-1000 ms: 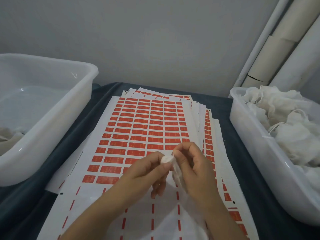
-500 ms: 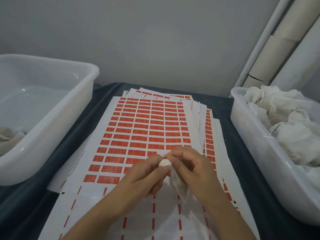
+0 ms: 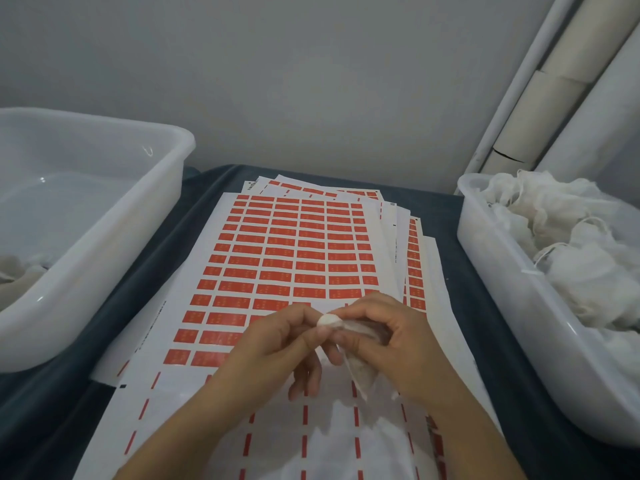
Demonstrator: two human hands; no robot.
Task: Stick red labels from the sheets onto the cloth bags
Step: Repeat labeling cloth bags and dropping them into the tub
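A small white cloth bag (image 3: 360, 368) hangs between both hands above the label sheets. My left hand (image 3: 277, 344) pinches its bunched top end with thumb and forefinger. My right hand (image 3: 388, 341) grips the bag from the right, its fingers curled round the cloth. The top sheet of red labels (image 3: 294, 251) lies under the hands; its near rows are peeled down to bare backing with red dashes. More sheets fan out beneath it to the right. No red label shows on the bag.
A white plastic tub (image 3: 512, 306) on the right holds a heap of several white cloth bags (image 3: 571, 244). Another white tub (image 3: 114, 244) on the left holds a few bags in its near corner. Dark blue cloth (image 3: 166, 244) covers the table. Cardboard tubes lean at the back right.
Both hands with the bag have sunk slightly toward me and lower over the sheet. The right hand's fingers have shifted along the bag's top.
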